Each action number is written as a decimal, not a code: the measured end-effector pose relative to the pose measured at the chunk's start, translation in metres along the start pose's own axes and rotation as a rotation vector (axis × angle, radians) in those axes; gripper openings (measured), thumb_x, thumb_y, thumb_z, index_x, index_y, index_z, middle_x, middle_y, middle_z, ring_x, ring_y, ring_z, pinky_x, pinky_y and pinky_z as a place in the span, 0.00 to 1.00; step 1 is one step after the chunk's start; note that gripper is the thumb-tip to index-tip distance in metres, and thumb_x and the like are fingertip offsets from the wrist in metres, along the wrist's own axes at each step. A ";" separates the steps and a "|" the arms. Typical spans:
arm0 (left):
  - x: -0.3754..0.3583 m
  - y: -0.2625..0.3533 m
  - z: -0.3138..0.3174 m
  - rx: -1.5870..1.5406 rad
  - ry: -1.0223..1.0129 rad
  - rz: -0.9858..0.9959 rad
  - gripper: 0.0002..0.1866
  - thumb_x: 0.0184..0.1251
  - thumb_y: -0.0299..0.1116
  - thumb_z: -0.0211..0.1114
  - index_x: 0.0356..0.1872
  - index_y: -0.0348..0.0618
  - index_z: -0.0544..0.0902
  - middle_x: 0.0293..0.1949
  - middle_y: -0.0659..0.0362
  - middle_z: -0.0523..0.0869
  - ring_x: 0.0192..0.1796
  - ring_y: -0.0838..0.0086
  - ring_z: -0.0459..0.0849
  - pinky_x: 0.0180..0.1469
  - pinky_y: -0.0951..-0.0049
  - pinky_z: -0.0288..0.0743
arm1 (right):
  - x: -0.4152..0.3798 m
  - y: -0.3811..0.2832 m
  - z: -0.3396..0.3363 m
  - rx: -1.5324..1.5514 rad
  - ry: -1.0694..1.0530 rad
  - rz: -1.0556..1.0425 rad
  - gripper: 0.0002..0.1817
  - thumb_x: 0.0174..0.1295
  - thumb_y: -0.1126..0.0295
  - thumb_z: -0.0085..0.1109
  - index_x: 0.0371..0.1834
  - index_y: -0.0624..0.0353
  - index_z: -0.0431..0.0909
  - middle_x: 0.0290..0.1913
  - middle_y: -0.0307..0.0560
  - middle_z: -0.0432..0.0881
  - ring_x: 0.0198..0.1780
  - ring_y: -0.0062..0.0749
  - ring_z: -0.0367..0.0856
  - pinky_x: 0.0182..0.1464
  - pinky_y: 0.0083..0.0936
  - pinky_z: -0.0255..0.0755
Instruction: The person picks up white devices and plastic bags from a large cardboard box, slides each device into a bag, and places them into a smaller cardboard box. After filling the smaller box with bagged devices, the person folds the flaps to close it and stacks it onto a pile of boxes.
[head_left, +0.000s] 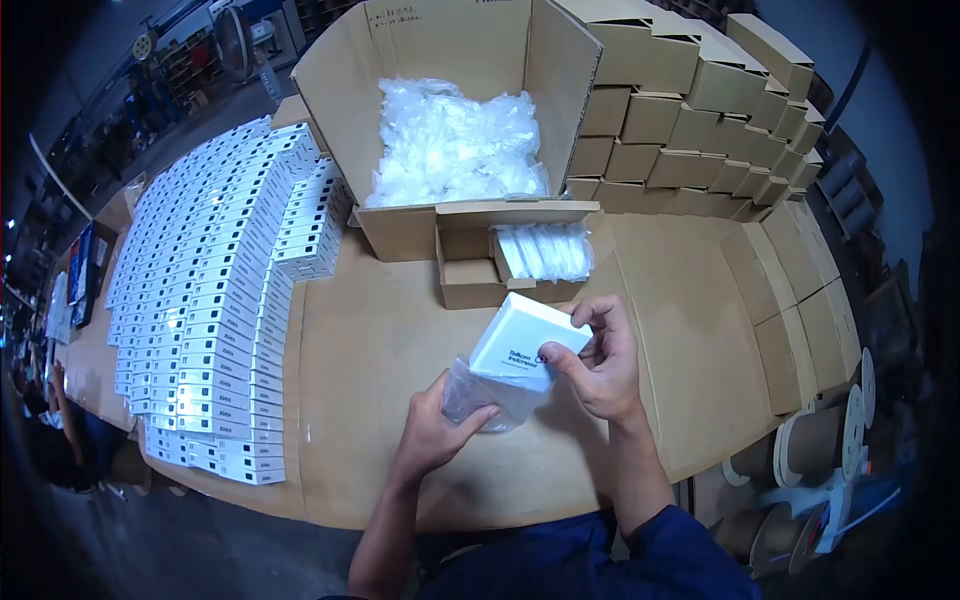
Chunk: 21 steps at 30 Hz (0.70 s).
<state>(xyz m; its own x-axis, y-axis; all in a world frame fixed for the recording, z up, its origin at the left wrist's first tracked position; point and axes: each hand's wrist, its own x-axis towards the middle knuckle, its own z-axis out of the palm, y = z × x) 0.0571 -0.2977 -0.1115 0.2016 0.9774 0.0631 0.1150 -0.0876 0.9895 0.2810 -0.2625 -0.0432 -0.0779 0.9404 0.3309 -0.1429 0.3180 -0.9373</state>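
Tabletop (pixel 360 400) is covered in brown cardboard; near edge curves past the person's body, under both forearms. Brown surface shows either side of the hands: left up to the stacked white boxes (pixel 200 320), right out to a low row of brown boxes (pixel 828 325) along the right rim. Far side is tight: small open carton (pixel 480 295) just beyond the hands, plastic-wrapped packs (pixel 545 252) standing in its right part. Directly behind it, big open carton (pixel 450 45) with a heap of clear plastic (pixel 455 145) inside. Far right, stepped wall of closed cartons (pixel 690 140). Spools (pixel 812 448) sit off the right edge. White box (pixel 515 340), printed "Telkom Indonesia", is between the hands, near side of the small carton, tilted, lower end in a plastic bag (pixel 500 405). Right hand (pixel 605 365) pinches its right side, thumb on the printed face. Left hand (pixel 440 420) grips the bag around the lower end, thumb across the front. Both grips narrow, loaded.
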 end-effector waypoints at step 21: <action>-0.008 -0.034 0.011 -0.875 0.159 -0.126 0.25 0.88 0.33 0.48 0.77 0.30 0.64 0.66 0.50 0.79 0.67 0.67 0.80 0.70 0.62 0.75 | 0.000 0.042 -0.001 0.239 -0.128 0.407 0.13 0.77 0.70 0.59 0.59 0.65 0.79 0.48 0.43 0.87 0.50 0.25 0.85 0.54 0.24 0.80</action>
<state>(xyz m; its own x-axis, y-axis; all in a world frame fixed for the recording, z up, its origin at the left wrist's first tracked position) 0.0624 -0.3047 -0.1472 0.0931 0.9906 -0.1001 -0.6685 0.1367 0.7311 0.2756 -0.2494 -0.0827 -0.2933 0.9555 -0.0318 -0.2970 -0.1227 -0.9469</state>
